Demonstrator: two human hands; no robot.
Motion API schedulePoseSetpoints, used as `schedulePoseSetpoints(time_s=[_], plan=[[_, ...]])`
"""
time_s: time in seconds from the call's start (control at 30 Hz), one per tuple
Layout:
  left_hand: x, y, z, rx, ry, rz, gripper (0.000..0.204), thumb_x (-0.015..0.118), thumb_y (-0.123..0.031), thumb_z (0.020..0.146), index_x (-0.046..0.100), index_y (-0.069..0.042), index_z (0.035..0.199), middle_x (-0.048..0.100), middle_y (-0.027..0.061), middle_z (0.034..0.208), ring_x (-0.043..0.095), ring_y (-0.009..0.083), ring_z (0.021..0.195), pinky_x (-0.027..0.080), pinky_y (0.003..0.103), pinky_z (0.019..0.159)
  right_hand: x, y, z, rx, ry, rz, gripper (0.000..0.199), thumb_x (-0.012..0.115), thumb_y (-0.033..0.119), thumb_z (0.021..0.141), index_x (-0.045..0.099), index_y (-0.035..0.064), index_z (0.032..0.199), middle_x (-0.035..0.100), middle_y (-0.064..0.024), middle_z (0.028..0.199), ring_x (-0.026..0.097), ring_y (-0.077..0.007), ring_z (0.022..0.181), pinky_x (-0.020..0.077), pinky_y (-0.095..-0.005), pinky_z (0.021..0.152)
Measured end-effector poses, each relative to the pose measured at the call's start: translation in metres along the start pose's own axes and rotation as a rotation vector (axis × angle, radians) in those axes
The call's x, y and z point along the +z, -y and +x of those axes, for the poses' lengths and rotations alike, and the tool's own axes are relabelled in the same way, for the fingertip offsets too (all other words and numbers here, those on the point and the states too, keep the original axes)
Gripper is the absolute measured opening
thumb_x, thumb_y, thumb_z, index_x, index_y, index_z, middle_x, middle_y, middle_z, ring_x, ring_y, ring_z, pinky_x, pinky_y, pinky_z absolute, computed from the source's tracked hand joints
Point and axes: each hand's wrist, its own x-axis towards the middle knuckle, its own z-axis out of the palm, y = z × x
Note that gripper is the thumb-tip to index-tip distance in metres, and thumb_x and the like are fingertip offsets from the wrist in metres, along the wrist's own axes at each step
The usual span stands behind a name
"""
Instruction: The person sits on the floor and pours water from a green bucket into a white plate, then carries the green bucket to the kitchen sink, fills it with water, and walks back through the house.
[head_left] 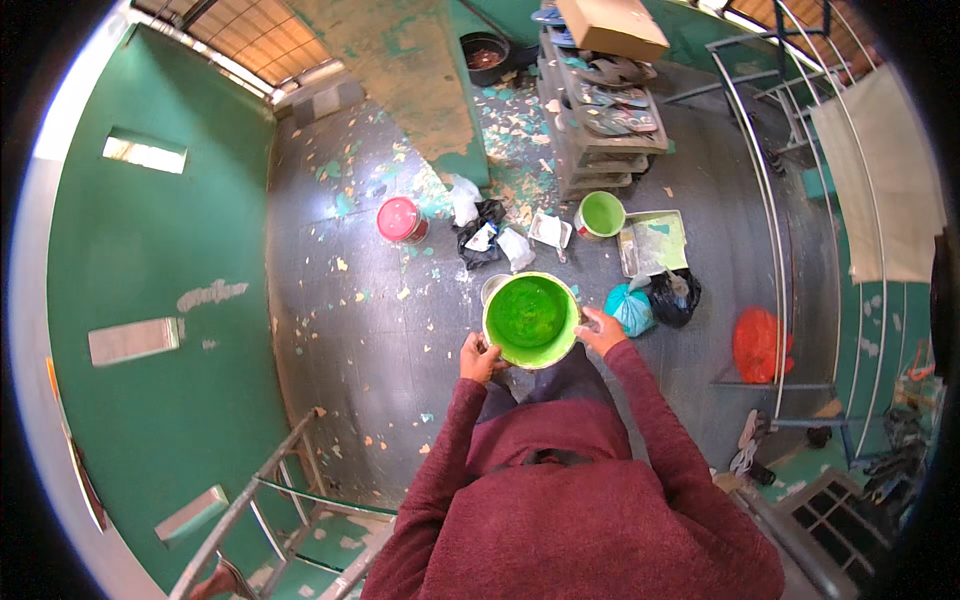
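Note:
Both my hands grip a round bucket (545, 354) by its rim, in front of my waist. Bright green paint (527, 310) lies inside it, and lighter green coats the inner wall. My left hand (480, 357) is closed on the near left of the rim. On the right side, the fingers of my right hand (601, 332) curl round the edge. Behind the bucket's left side, the rim of a pale round container (491, 288) partly shows; the rest is hidden.
Farther off stand a red-lidded tub (400, 218), a second green-lined bucket (600, 213) and a paint tray (655, 243). Plastic bags (628, 308) lie nearby. A shoe rack (600, 120) stands at the back. Metal scaffold frames flank me (765, 190). Paint flakes litter the dark floor.

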Motion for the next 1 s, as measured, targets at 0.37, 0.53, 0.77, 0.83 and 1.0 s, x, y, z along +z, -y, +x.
schedulePoseSetpoints(time_s=[0.37, 0.53, 0.77, 0.83, 1.0], plan=[[-0.044, 0.035, -0.041, -0.073, -0.096, -0.055, 0.017, 0.053, 0.003, 0.074, 0.040, -0.004, 0.080, 0.045, 0.0056, 0.080, 0.055, 0.0198, 0.069, 0.058, 0.043, 0.058, 0.032, -0.147, -0.139, 0.371, -0.489, 0.328, 0.032, 0.072, 0.023, 0.070, 0.061, 0.0023, 0.090, 0.063, -0.0071, 0.081, 0.060, -0.0132, 0.066, 0.0471, -0.0271, 0.051], [-0.096, 0.062, -0.041, 0.052, -0.185, -0.163, 0.019, 0.054, 0.003, 0.074, 0.039, -0.006, 0.080, 0.047, 0.0070, 0.084, 0.056, 0.0212, 0.074, 0.058, 0.045, 0.058, 0.055, -0.293, -0.304, 0.571, -0.525, 0.070, 0.018, 0.070, 0.021, 0.068, 0.064, 0.0038, 0.068, 0.063, -0.0054, 0.069, 0.058, -0.0154, 0.060, 0.0475, -0.0330, 0.057], [-0.131, 0.054, -0.023, 0.157, -0.287, -0.070, 0.023, 0.057, 0.004, 0.071, 0.037, -0.003, 0.079, 0.047, 0.0105, 0.086, 0.055, 0.0242, 0.075, 0.057, 0.045, 0.056, 0.132, -0.304, -0.408, 0.852, -0.878, 0.699, 0.015, 0.065, 0.014, 0.069, 0.065, 0.0042, 0.080, 0.063, -0.0062, 0.070, 0.059, -0.0191, 0.060, 0.0481, -0.0350, 0.051], [-0.122, 0.051, -0.021, 0.147, -0.288, -0.055, 0.026, 0.060, 0.002, 0.068, 0.036, -0.003, 0.077, 0.044, 0.0099, 0.081, 0.053, 0.0226, 0.069, 0.057, 0.047, 0.054, 0.137, -0.307, -0.415, 0.856, -0.918, 0.659, 0.015, 0.065, 0.017, 0.068, 0.066, 0.0051, 0.078, 0.064, -0.0082, 0.070, 0.060, -0.0200, 0.061, 0.0482, -0.0363, 0.054], [-0.061, 0.067, -0.026, 0.145, -0.203, 0.009, 0.027, 0.061, -0.001, 0.067, 0.036, -0.002, 0.076, 0.041, 0.0087, 0.076, 0.051, 0.0212, 0.066, 0.056, 0.046, 0.053, 0.130, -0.382, -0.442, 0.891, -0.471, -0.393, 0.020, 0.066, 0.028, 0.064, 0.067, 0.0088, 0.071, 0.065, -0.0128, 0.074, 0.063, -0.0244, 0.065, 0.0481, -0.0403, 0.062]])
